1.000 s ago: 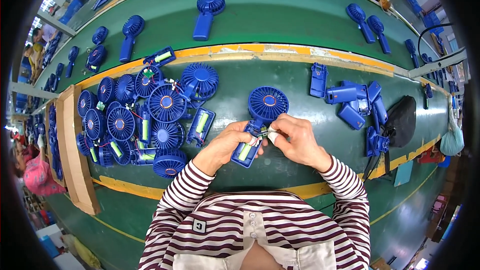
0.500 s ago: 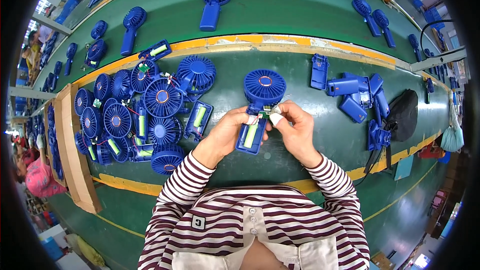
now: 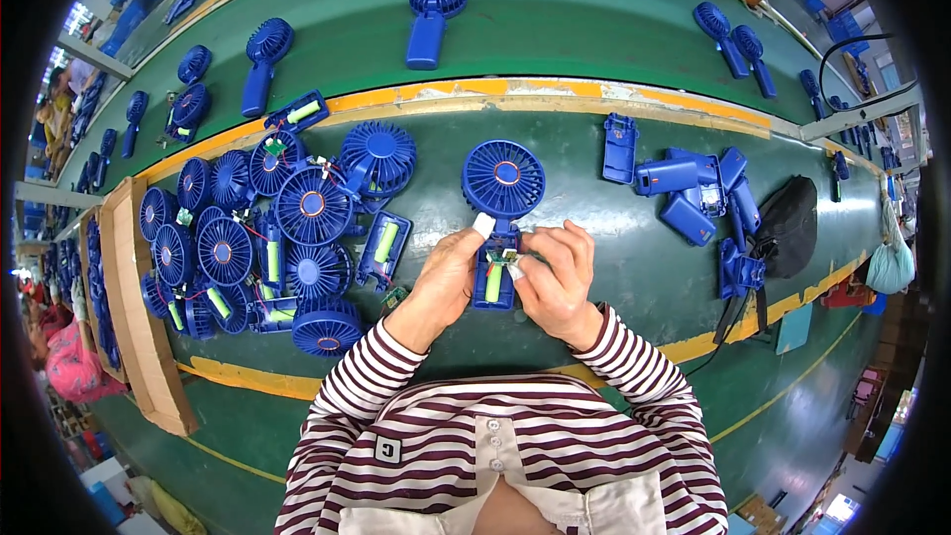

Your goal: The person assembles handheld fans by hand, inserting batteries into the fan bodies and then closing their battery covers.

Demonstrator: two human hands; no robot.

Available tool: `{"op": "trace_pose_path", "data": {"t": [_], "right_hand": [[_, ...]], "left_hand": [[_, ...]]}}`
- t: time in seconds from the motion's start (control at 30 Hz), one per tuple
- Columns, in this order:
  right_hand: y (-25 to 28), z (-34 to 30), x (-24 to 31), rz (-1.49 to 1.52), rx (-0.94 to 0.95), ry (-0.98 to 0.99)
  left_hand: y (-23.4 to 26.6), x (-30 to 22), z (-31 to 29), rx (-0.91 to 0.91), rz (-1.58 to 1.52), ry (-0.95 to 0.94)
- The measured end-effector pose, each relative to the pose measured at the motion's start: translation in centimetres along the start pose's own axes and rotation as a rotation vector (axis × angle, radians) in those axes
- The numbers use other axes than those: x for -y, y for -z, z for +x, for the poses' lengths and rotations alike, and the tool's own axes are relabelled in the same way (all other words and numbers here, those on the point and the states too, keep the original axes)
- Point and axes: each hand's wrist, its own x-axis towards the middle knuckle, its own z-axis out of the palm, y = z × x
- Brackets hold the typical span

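Observation:
A blue handheld fan (image 3: 503, 180) lies on the green table in front of me, its round grille pointing away. Its handle is uncovered and shows a light-green battery (image 3: 493, 285) and a small green circuit board (image 3: 508, 257). My left hand (image 3: 448, 279) is closed on the left side of the handle, its white-wrapped thumb near the neck. My right hand (image 3: 558, 280) pinches at the board from the right, with white wrapping on its fingers too. The fingertips partly cover the board, so exactly what they grip is hard to see.
Opened fans (image 3: 313, 203) with batteries and wires crowd the left, beside a cardboard tray (image 3: 139, 307). Blue handle covers (image 3: 684, 178) and a black bag (image 3: 790, 223) lie right. Beyond the yellow edge, a green belt (image 3: 594, 35) carries fans. A loose circuit board (image 3: 395, 295) lies by my left wrist.
The fan sits slightly further left in view. My right hand has turned and come lower over the board, and my left thumb has moved up toward the fan's neck.

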Motion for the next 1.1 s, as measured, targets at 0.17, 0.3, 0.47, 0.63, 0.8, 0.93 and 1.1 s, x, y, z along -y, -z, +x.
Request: {"op": "trace_pose_path", "data": {"t": [0.17,0.3,0.47,0.63,0.8,0.93,1.1], "right_hand": [[0.2,-0.2,-0.3,0.029,0.043,0.085],[0.1,0.0,-0.4,0.022,0.059,0.098],[1.0,0.8,-0.4,0.107,0.198,-0.003],[1.5,1.8,-0.7,0.266,0.23,-0.098],[1.8,2.4,-0.9,0.447,0.375,-0.273],[2.0,2.5,-1.0,0.457,0.401,-0.277],[1.8,2.6,-0.8,0.45,0.383,-0.272]], "left_hand": [[-0.3,0.4,0.0,0.001,0.013,-0.006],[1.1,1.1,0.4,0.029,0.056,-0.001],[0.4,0.6,0.1,-0.04,0.047,0.049],[0.5,0.3,-0.2,0.022,-0.01,0.036],[-0.6,-0.6,-1.0,-0.014,-0.078,0.063],[-1.0,-1.5,-1.7,0.079,-0.074,0.089],[-0.3,-1.1,-1.3,0.061,-0.09,0.084]]}}
